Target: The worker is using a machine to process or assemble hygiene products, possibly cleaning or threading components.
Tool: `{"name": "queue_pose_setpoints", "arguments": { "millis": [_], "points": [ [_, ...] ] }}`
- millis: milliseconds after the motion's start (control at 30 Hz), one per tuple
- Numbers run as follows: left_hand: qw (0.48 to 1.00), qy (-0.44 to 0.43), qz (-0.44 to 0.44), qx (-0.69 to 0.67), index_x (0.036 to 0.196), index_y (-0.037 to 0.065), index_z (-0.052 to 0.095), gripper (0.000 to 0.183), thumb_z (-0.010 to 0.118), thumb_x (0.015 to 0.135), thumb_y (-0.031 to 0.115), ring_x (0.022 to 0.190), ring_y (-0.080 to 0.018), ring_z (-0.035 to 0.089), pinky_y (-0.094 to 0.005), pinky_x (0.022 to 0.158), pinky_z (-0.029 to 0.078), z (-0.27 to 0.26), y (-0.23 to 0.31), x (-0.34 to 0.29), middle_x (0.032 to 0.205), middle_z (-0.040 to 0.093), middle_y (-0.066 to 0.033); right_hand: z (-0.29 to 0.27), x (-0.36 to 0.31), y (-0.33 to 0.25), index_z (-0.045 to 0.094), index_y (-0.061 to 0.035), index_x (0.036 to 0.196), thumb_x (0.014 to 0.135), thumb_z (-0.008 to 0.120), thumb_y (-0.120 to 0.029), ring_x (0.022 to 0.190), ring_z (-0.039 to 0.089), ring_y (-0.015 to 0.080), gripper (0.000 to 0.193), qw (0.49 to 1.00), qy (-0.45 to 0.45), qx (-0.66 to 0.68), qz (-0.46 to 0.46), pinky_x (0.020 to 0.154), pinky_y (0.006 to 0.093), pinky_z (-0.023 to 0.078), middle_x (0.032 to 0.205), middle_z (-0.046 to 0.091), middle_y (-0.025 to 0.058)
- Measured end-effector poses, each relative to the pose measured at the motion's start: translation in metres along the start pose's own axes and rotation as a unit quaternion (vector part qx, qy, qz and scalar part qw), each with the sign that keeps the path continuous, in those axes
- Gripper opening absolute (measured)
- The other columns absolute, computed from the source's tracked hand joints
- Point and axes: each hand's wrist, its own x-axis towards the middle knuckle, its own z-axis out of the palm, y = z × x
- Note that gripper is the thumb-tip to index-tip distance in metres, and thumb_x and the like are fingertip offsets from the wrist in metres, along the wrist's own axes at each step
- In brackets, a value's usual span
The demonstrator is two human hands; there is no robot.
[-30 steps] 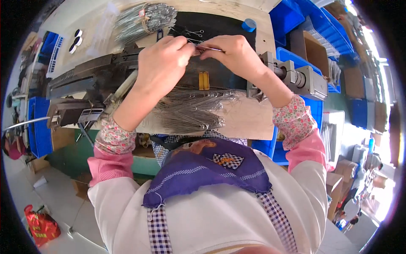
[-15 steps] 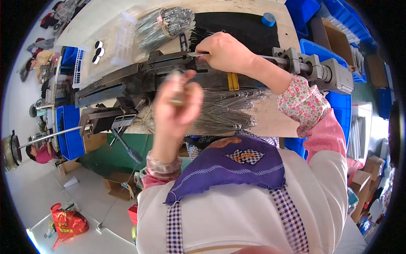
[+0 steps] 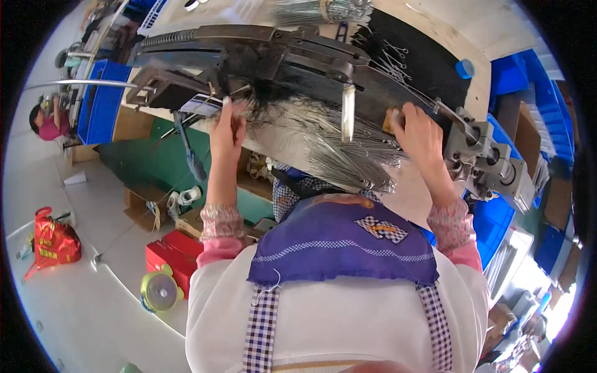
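Note:
In front of me a long dark metal machine (image 3: 249, 46) crosses the bench, with a coil spring at its left end and a metal shaft at its right. My left hand (image 3: 227, 132) is raised beside its lower bracket, fingers bent together; what they hold, if anything, I cannot make out. Black bristles (image 3: 268, 93) spread loosely just right of that hand. My right hand (image 3: 423, 138) has thumb and forefinger closed at a small yellow block (image 3: 390, 119) on the machine's near side. Between the hands hangs a lever with a pale handle (image 3: 347, 115). Looped wires (image 3: 354, 152) lie in a heap below it.
A black mat (image 3: 429, 53) holds several loop-ended wires (image 3: 393, 61) behind the machine, beside a blue tape roll (image 3: 464, 69). Tied wires (image 3: 305, 11) lie at the back. Grey clamp blocks (image 3: 491, 174) jut out at the right, and blue bins (image 3: 104, 102) stand at the left.
My right hand has left the shaft and come down to the yellow block. My left hand has moved up-left to the bracket. Black bristles now show, and the view has shifted.

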Motion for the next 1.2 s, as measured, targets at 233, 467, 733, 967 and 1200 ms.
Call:
{"name": "queue_pose_setpoints", "arguments": {
  "millis": [233,467,733,967,1200],
  "points": [
    [0.996,-0.070,0.041,-0.043,0.096,0.000,0.064,0.028,0.056,0.096,0.027,0.045,-0.0063,0.037,-0.0228,0.039,0.024,0.009,-0.017,0.021,0.062,0.050,0.0003,0.007,0.000,0.022,0.048,-0.0014,0.089,0.082,0.062,-0.008,0.083,0.060,0.0365,0.018,0.993,-0.015,0.115,-0.034,0.063,0.0433,0.049,0.091,0.056,0.0159],
    [0.931,-0.271,0.245,-0.016,0.081,0.007,0.050,0.026,0.042,0.102,0.021,0.046,-0.0055,0.029,-0.0233,0.039,0.022,0.107,-0.012,-0.081,0.056,0.034,0.0043,-0.101,-0.052,0.013,0.060,-0.0017,0.086,0.080,0.068,-0.007,0.071,0.060,0.0302,0.011,0.966,-0.030,0.258,-0.004,0.064,0.0354,0.048,0.076,0.059,0.0142],
    [0.842,-0.502,-0.194,-0.038,0.083,0.005,0.053,0.027,0.052,0.097,0.027,0.042,-0.0054,0.027,-0.0244,0.037,0.018,0.226,-0.030,-0.079,0.054,0.032,0.0057,-0.140,-0.045,0.024,0.062,-0.0013,0.091,0.087,0.066,-0.015,0.057,0.060,0.0180,0.014,0.969,0.106,0.213,0.072,0.056,0.0281,0.047,0.072,0.064,0.0113],
    [0.934,-0.351,-0.014,-0.063,0.087,0.006,0.054,0.025,0.047,0.101,0.027,0.044,-0.0055,0.030,-0.0229,0.040,0.021,0.215,-0.033,-0.079,0.056,0.036,0.0048,-0.099,0.039,0.028,0.060,-0.0098,0.108,0.075,0.056,0.002,0.092,0.063,0.0333,0.035,0.978,0.149,0.107,-0.102,0.078,0.0432,0.051,0.098,0.065,0.0126],
    [0.934,-0.346,-0.064,-0.069,0.087,0.007,0.057,0.026,0.050,0.100,0.028,0.045,-0.0064,0.029,-0.0230,0.043,0.022,0.213,-0.031,-0.081,0.056,0.037,0.0036,-0.076,0.070,0.015,0.066,0.0013,0.104,0.084,0.059,-0.008,0.068,0.065,0.0196,0.023,0.938,-0.150,0.307,-0.056,0.066,0.0304,0.053,0.082,0.067,0.0131]
  ]
}}
